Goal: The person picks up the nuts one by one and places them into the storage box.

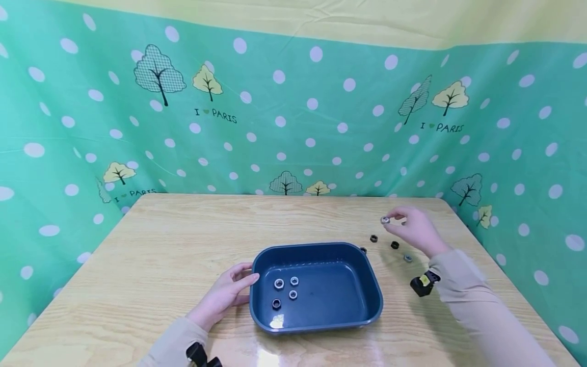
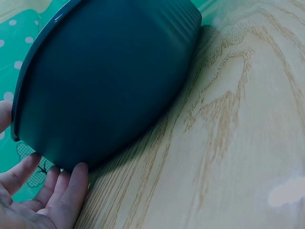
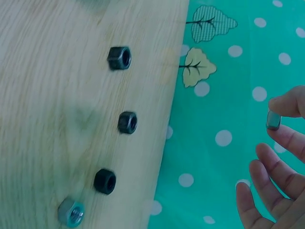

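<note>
A dark blue plastic tray (image 1: 316, 326) stands on the table. My left hand (image 1: 229, 290) grips its left side, thumb over the rim and fingers against the outer wall (image 2: 105, 86). Inside, toward the left, lie three silver hex nuts (image 1: 279, 284) and a dark nut (image 1: 276, 304). Up in the air beyond the tray's far right corner, my right hand (image 1: 415, 232) pinches a silver nut (image 3: 273, 120) between thumb and index finger. Below that hand, a silver nut (image 3: 71, 212) and three dark nuts (image 3: 105, 181) lie on the table, one dark nut partly hidden by the tray rim in the head view.
The light wooden table (image 1: 183, 229) reaches back to a green dotted curtain (image 1: 293, 127), which also hangs along both sides. Black wrist cameras (image 1: 424, 283) are strapped over beige sleeves (image 1: 477, 300).
</note>
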Demonstrator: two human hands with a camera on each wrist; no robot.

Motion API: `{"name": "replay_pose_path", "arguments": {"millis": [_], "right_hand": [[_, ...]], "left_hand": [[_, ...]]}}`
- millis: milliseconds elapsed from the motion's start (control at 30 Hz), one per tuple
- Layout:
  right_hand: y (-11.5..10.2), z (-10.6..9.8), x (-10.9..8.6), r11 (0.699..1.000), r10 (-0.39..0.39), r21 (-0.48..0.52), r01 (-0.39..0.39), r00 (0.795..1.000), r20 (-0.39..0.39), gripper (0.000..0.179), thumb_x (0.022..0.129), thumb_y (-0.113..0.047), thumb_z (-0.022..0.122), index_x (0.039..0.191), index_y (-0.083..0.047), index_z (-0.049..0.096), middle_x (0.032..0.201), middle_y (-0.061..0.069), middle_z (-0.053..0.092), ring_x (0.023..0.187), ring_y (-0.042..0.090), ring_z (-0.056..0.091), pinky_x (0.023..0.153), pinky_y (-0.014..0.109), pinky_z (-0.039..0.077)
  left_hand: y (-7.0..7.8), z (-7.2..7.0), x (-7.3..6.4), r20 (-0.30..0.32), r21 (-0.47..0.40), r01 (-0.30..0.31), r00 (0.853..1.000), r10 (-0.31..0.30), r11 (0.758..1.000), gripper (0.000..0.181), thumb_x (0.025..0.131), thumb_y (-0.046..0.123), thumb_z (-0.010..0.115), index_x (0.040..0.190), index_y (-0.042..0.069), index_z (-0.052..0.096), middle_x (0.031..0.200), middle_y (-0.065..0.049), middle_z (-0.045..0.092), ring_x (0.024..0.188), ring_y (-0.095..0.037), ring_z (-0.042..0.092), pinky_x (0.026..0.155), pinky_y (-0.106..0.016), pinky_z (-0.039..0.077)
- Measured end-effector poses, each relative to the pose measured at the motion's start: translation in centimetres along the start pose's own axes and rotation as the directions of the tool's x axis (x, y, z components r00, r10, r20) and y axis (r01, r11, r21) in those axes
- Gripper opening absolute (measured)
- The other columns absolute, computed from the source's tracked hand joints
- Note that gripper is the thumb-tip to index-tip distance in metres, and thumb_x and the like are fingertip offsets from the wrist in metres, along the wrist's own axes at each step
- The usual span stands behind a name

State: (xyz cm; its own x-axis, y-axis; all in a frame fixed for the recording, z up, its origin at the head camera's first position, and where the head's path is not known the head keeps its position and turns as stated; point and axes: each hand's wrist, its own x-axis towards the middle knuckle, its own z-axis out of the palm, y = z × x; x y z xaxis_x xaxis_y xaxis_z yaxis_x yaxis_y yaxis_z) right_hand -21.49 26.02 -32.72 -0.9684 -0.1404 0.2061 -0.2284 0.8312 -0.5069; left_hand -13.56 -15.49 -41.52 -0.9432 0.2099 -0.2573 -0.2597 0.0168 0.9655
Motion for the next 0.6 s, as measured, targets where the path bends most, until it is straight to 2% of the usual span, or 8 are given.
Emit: {"name": "replay_pose_path", "arguments": {"millis": [333, 600], "right_hand": [[-2.1, 0.9, 0.8, 0.998, -0.059, 0.033, 0.059, 0.998, -0.004, 0.021, 0.085, -0.014, 0.065, 0.101, -0.001, 0.067, 0.108, 0.02, 0.064, 0.104, 0.037, 0.056, 0.086, 0.05, 0.051], [-4.1, 2.0, 1.3, 0.995, -0.078, 0.068, 0.076, 0.997, 0.019, 0.019, 0.085, -0.016, 0.066, 0.1, -0.003, 0.067, 0.109, 0.017, 0.063, 0.104, 0.035, 0.056, 0.086, 0.048, 0.052]], "left_hand": [[0.1, -0.1, 0.1, -0.003, -0.001, 0.001, 1.0, -0.001, 1.0, 0.054, 0.093, 0.022, 0.058, 0.136, -0.005, 0.039, 0.132, -0.025, 0.047, 0.099, -0.016, 0.061, 0.087, -0.042, 0.056], [0.3, -0.1, 0.0, -0.001, -0.002, 0.008, 1.0, -0.008, 1.0, 0.055, 0.093, 0.023, 0.059, 0.136, -0.005, 0.04, 0.129, -0.022, 0.049, 0.098, -0.015, 0.061, 0.087, -0.041, 0.056]]}}
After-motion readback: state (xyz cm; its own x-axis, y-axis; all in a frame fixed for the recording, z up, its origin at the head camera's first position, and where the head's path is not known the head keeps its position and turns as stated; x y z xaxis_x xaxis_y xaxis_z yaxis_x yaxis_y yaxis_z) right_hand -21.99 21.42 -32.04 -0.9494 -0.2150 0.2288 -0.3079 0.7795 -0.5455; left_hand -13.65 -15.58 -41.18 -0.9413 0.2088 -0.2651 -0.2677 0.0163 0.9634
